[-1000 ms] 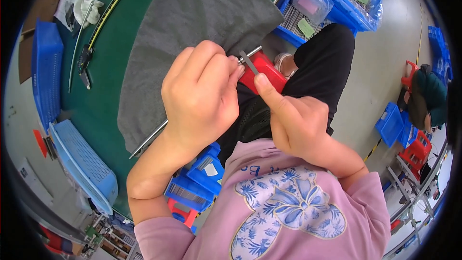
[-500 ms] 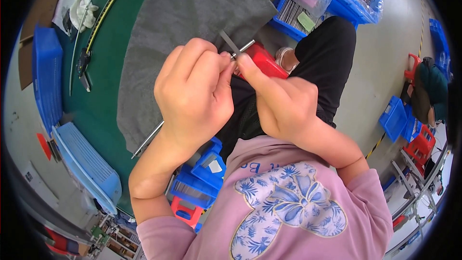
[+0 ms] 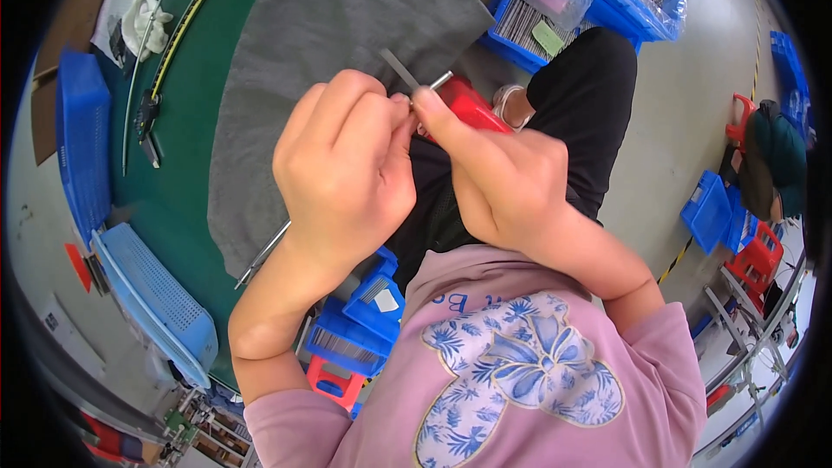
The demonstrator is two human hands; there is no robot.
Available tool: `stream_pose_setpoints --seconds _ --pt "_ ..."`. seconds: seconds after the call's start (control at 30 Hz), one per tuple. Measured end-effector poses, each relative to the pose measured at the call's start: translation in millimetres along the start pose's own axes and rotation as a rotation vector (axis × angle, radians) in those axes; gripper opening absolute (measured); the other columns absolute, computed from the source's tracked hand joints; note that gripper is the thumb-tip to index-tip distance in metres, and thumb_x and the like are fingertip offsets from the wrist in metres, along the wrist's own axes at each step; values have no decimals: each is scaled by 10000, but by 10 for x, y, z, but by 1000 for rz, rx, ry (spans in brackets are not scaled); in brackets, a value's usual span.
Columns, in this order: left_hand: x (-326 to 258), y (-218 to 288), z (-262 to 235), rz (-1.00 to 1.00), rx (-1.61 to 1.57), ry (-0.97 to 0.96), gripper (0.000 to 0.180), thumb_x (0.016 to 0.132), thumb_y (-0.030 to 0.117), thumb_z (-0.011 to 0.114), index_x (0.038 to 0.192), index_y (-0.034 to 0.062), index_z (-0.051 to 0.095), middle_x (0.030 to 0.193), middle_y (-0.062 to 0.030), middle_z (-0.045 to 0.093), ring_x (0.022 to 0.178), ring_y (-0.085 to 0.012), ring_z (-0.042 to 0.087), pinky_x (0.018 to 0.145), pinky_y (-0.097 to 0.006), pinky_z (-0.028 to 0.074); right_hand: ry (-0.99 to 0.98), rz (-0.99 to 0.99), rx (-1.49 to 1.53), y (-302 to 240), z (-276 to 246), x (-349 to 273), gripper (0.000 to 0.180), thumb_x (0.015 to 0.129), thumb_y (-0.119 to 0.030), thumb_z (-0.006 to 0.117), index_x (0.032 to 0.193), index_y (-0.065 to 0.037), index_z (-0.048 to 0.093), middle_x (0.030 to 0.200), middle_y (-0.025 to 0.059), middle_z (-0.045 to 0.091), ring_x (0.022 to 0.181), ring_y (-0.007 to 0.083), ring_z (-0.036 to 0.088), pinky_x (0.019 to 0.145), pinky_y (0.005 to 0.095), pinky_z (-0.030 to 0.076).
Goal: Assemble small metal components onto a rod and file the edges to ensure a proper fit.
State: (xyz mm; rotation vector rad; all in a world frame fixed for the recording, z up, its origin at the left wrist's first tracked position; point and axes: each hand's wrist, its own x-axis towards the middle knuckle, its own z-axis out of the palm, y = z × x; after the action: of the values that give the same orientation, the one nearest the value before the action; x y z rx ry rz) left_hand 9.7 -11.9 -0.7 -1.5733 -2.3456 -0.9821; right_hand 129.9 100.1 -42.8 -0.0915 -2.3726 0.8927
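Clock read from the point between your hands, 12 straight ahead of you.

Your left hand (image 3: 347,169): back uppermost, fingers (image 3: 364,117) curled in, their tips and thumb clamped on a thin metal rod (image 3: 442,81). The rod pokes out past the pinch toward 1 o'clock. A slim metal length (image 3: 264,251) shows beside your left wrist, running to 7 o'clock; the hand hides the middle, so you cannot tell whether both belong to one piece.

Your right hand (image 3: 511,182): fingers folded, thumb stretched forward, closed on a flat grey strip (image 3: 399,69). The strip slants toward 11 o'clock and crosses the rod right at the thumb tip. Contact between the two: cannot tell, the thumb covers it.

Under and beyond your left hand, a dark grey cloth (image 3: 303,78) spreads to 11 o'clock over the green counter (image 3: 173,208). At 9 o'clock a caliper-like tool (image 3: 149,117) lies on the bare green, a perforated blue basket (image 3: 82,139) past it. Pale blue basket (image 3: 160,295) at 8; crumpled white cloth (image 3: 143,22) at 10. Between 1 and 2, near your knee, a blue bin (image 3: 520,26) of slender metal pieces. Just beyond your right thumb, below hand level, something red (image 3: 477,108).
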Motion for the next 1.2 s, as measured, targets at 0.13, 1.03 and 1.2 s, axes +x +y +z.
stream_pose_setpoints --seconds 0.13,1.03,1.2 --pt "-6 -18 -24 0 -14 8 191 618 -43 719 708 27 566 724 -76 540 605 -251 526 520 -343 425 -20 -12 -46 41 -30 -188 554 652 83 596 1200 13 628 586 72 578 404 181 492 419 290 393" --pt "6 -17 -11 -15 -16 10 206 618 -43 728 716 30 563 726 -72 539 606 -250 527 520 -343 425 253 -210 30 417 394 -334 629 537 -42 567 1157 -32 674 493 -17 317 364 124 357 359 278 313" --pt "-7 -15 2 -7 5 18 210 602 -43 725 718 29 565 733 -72 539 605 -251 522 520 -344 424 87 -191 9 236 173 -57 537 613 78 595 1150 84 621 563 49 508 420 174 481 435 297 396"
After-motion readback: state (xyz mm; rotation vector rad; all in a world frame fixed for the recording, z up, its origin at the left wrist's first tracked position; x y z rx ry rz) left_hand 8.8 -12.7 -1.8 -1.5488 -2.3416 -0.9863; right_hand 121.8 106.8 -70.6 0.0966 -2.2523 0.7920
